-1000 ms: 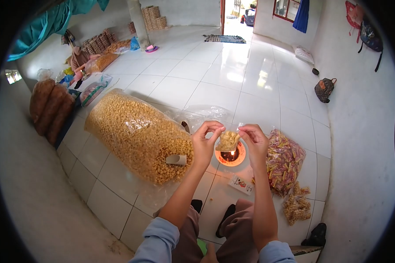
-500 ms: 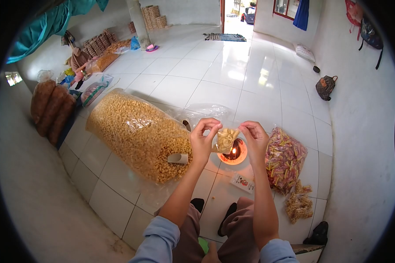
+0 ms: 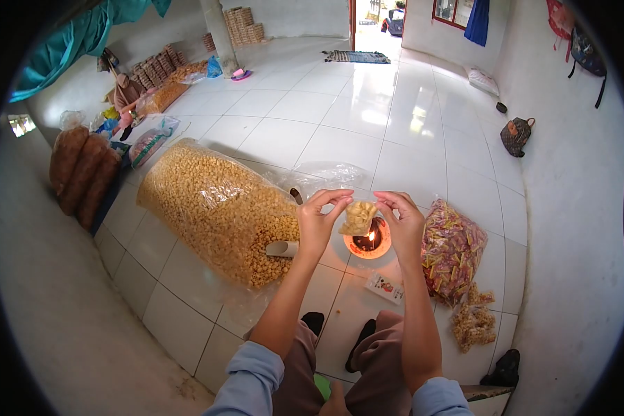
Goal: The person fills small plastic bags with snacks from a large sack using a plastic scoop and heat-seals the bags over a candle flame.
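A small clear plastic bag of yellowish puffed snacks [image 3: 358, 219] hangs by its top edge between my two hands. My left hand [image 3: 319, 220] pinches its left top corner, and my right hand [image 3: 403, 220] pinches the right one. Just beyond and below the bag, a small flame [image 3: 372, 236] burns in an orange bowl [image 3: 379, 250] with a dark inside. The bag hides part of the bowl. Left of my left hand lies a big clear sack of the same-coloured snacks [image 3: 208, 194], with a white scoop [image 3: 281, 248] at its mouth.
Right of the bowl stands a bag of colourful small packets [image 3: 453, 253], with filled snack bags [image 3: 473, 326] nearer me. A white printed packet [image 3: 384, 287] lies between my forearms. Brown sacks [image 3: 83, 170] lean at the left wall. Another person [image 3: 126, 93] sits at the far left.
My fingertips have come slightly closer together, and the small bag hangs a little higher and looks more slack. The flame shows more clearly below it.
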Demonstrator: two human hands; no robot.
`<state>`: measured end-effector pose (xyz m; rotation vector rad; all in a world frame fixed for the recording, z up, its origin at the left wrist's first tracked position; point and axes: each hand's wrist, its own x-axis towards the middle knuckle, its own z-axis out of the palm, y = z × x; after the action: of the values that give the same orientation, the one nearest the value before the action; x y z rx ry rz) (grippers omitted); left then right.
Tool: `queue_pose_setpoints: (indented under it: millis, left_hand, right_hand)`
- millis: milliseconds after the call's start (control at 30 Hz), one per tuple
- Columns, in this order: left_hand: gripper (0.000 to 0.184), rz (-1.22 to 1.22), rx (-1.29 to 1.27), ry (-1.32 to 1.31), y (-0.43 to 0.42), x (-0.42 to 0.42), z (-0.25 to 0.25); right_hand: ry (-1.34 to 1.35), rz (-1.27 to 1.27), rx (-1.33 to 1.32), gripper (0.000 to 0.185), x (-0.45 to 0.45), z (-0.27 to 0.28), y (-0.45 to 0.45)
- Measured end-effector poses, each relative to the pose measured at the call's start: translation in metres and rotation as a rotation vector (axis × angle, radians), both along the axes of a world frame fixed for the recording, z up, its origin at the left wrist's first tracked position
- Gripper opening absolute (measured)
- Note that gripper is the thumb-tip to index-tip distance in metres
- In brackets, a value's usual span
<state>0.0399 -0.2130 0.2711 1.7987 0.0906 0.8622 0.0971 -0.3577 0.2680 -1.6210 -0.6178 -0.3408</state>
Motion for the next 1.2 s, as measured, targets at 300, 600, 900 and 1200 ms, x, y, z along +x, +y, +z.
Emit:
queue_pose_setpoints:
  millis: [300,600,900,1200]
  left_hand:
    - [0.015,0.039,-0.011,0.010,0.001,-0.002,0.002]
    - [0.010,0.149,0.390,-0.048,0.006,-0.001,-0.004]
    - [0.015,0.028,0.274,-0.017,0.009,0.004,-0.011]
    - [0.013,-0.179,0.233,0.161,0.013,0.005,-0.014]
  right_hand:
    - [-0.076,-0.047,-0.112,0.015,-0.005,0.001,0.006]
    - [-0.293,-0.178,-0.256,0.004,-0.003,-0.006,0.010]
    - [-0.390,-0.176,-0.376,0.001,0.002,-0.011,0.004]
    - [-0.447,-0.140,-0.411,0.003,-0.001,-0.011,0.006]
